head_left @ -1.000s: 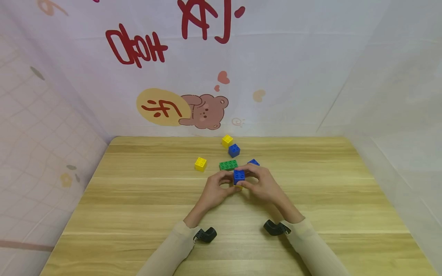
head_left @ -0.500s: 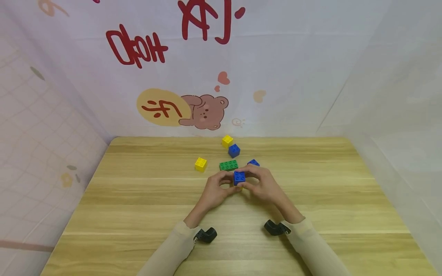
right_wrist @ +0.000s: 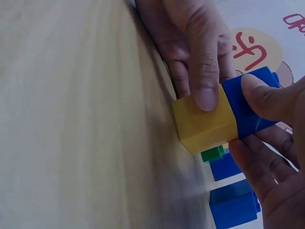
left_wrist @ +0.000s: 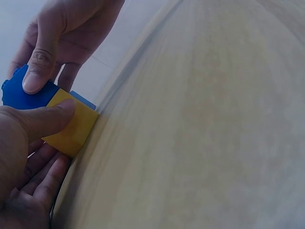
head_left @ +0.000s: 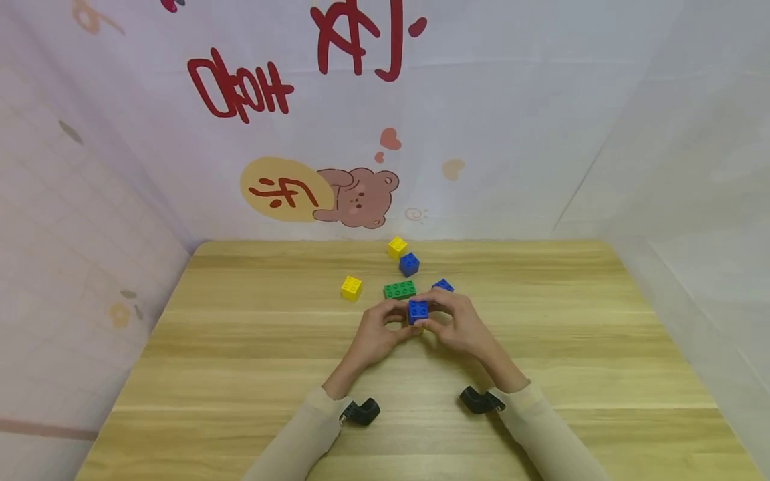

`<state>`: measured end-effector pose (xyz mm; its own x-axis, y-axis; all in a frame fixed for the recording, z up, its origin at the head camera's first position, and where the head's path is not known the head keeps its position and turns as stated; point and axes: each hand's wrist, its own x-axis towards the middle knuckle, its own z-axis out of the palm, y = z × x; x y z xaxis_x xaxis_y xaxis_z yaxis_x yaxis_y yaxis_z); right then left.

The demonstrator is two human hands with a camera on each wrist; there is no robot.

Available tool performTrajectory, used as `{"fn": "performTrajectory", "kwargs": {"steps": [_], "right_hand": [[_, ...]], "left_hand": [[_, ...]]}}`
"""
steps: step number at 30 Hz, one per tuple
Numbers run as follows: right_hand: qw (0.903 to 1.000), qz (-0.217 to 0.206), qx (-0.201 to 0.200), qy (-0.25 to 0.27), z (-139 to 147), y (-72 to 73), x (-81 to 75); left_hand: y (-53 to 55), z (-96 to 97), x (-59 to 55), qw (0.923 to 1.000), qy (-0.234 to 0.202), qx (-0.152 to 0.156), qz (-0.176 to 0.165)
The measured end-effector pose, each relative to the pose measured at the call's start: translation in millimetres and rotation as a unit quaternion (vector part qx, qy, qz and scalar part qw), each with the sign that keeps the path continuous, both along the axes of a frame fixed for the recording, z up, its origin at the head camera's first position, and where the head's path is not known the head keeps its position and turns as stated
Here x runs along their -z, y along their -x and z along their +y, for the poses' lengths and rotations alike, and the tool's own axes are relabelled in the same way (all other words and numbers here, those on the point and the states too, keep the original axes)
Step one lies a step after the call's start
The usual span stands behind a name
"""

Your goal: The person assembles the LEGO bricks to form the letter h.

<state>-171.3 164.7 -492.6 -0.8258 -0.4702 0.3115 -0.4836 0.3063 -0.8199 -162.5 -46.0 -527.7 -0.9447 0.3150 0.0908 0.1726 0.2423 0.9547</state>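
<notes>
A blue brick (head_left: 418,312) sits on top of a yellow brick (right_wrist: 207,125), studs up, near the middle of the table. My left hand (head_left: 375,334) pinches the yellow one low down, its thumb on the near face. Thumb and fingers of my right hand (head_left: 460,325) grip the blue brick from the other side. In both wrist views the two bricks meet face to face with no clear gap, and the yellow one stands at the tabletop. From the head view the yellow brick is mostly hidden by the blue brick and the fingers.
Just behind the hands lies a long green brick (head_left: 400,290). Another blue brick (head_left: 442,285) is partly covered by the right hand. A loose yellow brick (head_left: 351,288) lies to the left. Further back, a yellow brick (head_left: 397,247) and a blue brick (head_left: 410,264) stand close together.
Both hands keep their hold in nearly the same place. Slightly less of the yellow brick shows beneath the blue one than a second ago. The whole head view has shifted slightly.
</notes>
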Motion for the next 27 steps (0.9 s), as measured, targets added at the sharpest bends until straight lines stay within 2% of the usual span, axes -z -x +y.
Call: {"fn": "performTrajectory", "kwargs": {"steps": [9, 18, 27], "right_hand": [[0.9992, 0.039, 0.011, -0.001, -8, -7.8, -3.6], [0.9984, 0.056, -0.002, -0.001, -6, -4.0, 7.0], [0.9979, 0.059, 0.007, -0.024, -3, -2.4, 4.8]], "left_hand": [[-2.0, 0.4, -0.6, 0.9998, -0.016, 0.003, 0.008], [-3.5, -2.0, -1.1, 0.9998, -0.007, -0.012, -0.013], [-3.3, -0.2, -1.0, 0.9999, -0.011, -0.011, -0.005]]}}
